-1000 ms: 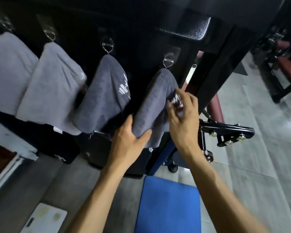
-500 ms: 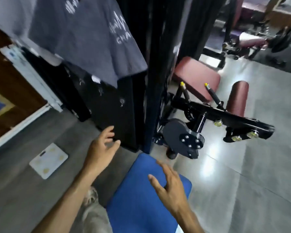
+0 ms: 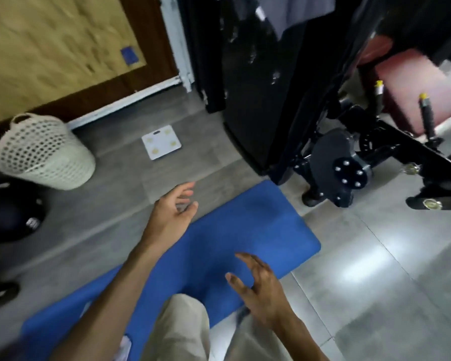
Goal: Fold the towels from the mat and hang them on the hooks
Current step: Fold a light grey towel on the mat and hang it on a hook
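Hands first: my left hand (image 3: 173,213) hung over the grey tiled floor (image 3: 375,295) just off the near long edge of the flat blue foam mat (image 3: 258,230), fingers loosely spread and holding nothing; my right hand (image 3: 261,287) hovered above the mat's right half, fingers splayed and equally empty.

No towel lay on any part of the mat I could see, and my own beige trouser leg (image 3: 180,329) hid a strip of it. The mat's long axis ran from about seven o'clock up to two o'clock, passing under both hands, with the right hand the nearer to its surface. The only towels in sight were dark grey cloth hems (image 3: 292,14) hanging at twelve o'clock, at the very top, above a tall black panel (image 3: 248,100). From that I judged the hanging was done or nearly so, unless something lay hidden under my leg.

Around me, a white perforated plastic basket (image 3: 42,155) stood tilted at ten o'clock, and a small white square bathroom scale (image 3: 161,142) lay on the floor at eleven. Black gym machinery with a round bolted plate (image 3: 346,168) and maroon padding (image 3: 412,89) filled two o'clock. Motion blur softened everything.
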`<state>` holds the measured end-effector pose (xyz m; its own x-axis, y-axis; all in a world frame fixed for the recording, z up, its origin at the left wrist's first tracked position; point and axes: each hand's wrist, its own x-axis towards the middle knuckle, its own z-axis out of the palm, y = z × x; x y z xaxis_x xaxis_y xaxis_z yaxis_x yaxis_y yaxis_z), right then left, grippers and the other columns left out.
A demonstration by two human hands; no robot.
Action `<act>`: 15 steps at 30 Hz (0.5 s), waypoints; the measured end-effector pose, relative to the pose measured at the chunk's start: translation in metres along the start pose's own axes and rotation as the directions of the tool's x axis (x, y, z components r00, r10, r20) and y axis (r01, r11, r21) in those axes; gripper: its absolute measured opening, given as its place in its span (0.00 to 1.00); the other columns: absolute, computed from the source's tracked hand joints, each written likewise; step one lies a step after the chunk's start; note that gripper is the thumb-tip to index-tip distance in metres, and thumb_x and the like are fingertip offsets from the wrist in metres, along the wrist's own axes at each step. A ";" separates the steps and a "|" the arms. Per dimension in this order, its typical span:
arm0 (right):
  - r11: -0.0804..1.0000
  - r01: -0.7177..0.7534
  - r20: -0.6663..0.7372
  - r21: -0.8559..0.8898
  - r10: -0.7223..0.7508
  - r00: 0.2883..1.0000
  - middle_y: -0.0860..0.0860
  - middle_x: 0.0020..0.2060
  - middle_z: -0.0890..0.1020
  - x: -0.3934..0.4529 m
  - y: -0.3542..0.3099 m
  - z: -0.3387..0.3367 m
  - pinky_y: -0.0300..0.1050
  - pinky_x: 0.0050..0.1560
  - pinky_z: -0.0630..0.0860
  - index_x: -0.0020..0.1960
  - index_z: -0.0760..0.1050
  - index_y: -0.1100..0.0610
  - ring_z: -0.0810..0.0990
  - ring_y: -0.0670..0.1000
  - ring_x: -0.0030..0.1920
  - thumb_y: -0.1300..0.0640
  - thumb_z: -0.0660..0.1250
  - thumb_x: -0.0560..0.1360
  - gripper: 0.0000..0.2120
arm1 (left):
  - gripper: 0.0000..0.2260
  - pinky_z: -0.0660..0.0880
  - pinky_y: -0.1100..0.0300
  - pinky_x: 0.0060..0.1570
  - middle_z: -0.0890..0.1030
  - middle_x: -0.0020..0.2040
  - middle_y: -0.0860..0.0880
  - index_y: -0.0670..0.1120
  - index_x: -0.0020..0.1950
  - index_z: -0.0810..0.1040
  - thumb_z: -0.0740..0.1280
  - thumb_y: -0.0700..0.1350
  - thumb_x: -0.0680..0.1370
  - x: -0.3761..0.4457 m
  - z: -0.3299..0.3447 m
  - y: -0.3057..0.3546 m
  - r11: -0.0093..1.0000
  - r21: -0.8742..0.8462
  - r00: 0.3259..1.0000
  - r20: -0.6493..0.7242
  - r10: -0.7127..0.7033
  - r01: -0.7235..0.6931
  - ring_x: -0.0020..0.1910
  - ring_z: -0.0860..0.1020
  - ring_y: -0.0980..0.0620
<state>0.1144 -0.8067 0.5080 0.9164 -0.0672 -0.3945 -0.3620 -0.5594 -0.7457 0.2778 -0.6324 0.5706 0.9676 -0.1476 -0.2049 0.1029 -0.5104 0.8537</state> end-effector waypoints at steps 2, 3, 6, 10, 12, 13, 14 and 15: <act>1.000 0.010 0.011 -0.028 -0.010 1.000 0.40 0.66 0.73 -0.010 -0.012 0.021 0.37 0.64 0.68 0.69 0.70 0.46 0.71 0.46 0.66 0.29 0.58 0.72 0.32 | 0.17 0.73 0.64 0.55 0.78 0.53 0.59 0.60 0.58 0.75 0.68 0.39 0.77 -0.030 -0.026 -0.022 0.999 -0.023 0.998 -0.031 -0.047 0.047 0.52 0.78 0.57; 0.998 0.027 0.015 -0.053 -0.027 1.000 0.41 0.65 0.74 -0.016 -0.021 0.038 0.39 0.64 0.70 0.69 0.71 0.47 0.72 0.47 0.65 0.26 0.54 0.70 0.36 | 0.16 0.72 0.65 0.55 0.78 0.53 0.59 0.57 0.60 0.76 0.68 0.40 0.77 -0.048 -0.043 -0.037 0.997 -0.023 0.996 -0.045 -0.075 0.074 0.53 0.78 0.57; 0.983 0.109 0.047 -0.146 -0.103 0.994 0.45 0.64 0.77 -0.032 -0.051 0.098 0.48 0.63 0.73 0.67 0.73 0.50 0.76 0.51 0.62 0.21 0.50 0.68 0.42 | 0.17 0.72 0.67 0.54 0.79 0.55 0.55 0.52 0.64 0.76 0.68 0.40 0.77 -0.103 -0.093 -0.088 0.992 -0.006 0.989 -0.070 -0.129 0.129 0.53 0.78 0.57; 0.944 0.236 0.138 -0.230 -0.209 0.968 0.48 0.65 0.77 -0.068 -0.097 0.197 0.51 0.62 0.74 0.67 0.73 0.51 0.77 0.54 0.61 0.28 0.53 0.71 0.36 | 0.17 0.73 0.66 0.52 0.79 0.55 0.53 0.49 0.65 0.75 0.68 0.41 0.77 -0.179 -0.166 -0.178 0.975 0.027 0.972 -0.084 -0.219 0.222 0.53 0.78 0.55; 0.942 0.254 0.166 -0.220 -0.221 0.961 0.48 0.65 0.77 -0.094 -0.113 0.239 0.52 0.62 0.74 0.67 0.74 0.52 0.77 0.55 0.61 0.26 0.51 0.71 0.38 | 0.17 0.74 0.61 0.53 0.79 0.56 0.51 0.48 0.66 0.75 0.68 0.40 0.77 -0.214 -0.197 -0.221 0.960 0.040 0.959 -0.082 -0.272 0.276 0.53 0.78 0.53; 0.940 0.267 0.177 -0.212 -0.232 0.957 0.48 0.64 0.77 -0.111 -0.120 0.263 0.52 0.61 0.74 0.67 0.74 0.51 0.77 0.54 0.61 0.26 0.51 0.72 0.37 | 0.17 0.73 0.60 0.53 0.79 0.56 0.49 0.48 0.66 0.75 0.68 0.40 0.77 -0.233 -0.213 -0.242 0.954 0.033 0.952 -0.084 -0.294 0.298 0.53 0.78 0.52; 0.940 0.275 0.187 -0.203 -0.239 0.953 0.48 0.64 0.77 -0.126 -0.124 0.284 0.52 0.61 0.75 0.66 0.74 0.52 0.78 0.54 0.60 0.28 0.53 0.73 0.35 | 0.17 0.73 0.60 0.53 0.79 0.57 0.47 0.47 0.66 0.75 0.68 0.39 0.77 -0.250 -0.225 -0.259 0.948 0.024 0.946 -0.083 -0.314 0.317 0.53 0.78 0.51; 0.939 0.283 0.200 -0.196 -0.245 0.949 0.48 0.63 0.78 -0.143 -0.129 0.304 0.51 0.60 0.75 0.66 0.75 0.52 0.78 0.53 0.60 0.31 0.57 0.73 0.32 | 0.17 0.72 0.60 0.52 0.79 0.58 0.46 0.47 0.66 0.75 0.68 0.39 0.77 -0.269 -0.238 -0.277 0.941 0.015 0.939 -0.077 -0.336 0.338 0.54 0.77 0.50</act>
<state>-0.0217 -0.4737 0.4969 0.9241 0.2379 -0.2991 -0.0469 -0.7061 -0.7065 0.0440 -0.2502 0.5030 0.8915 0.0985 -0.4422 0.4206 -0.5426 0.7271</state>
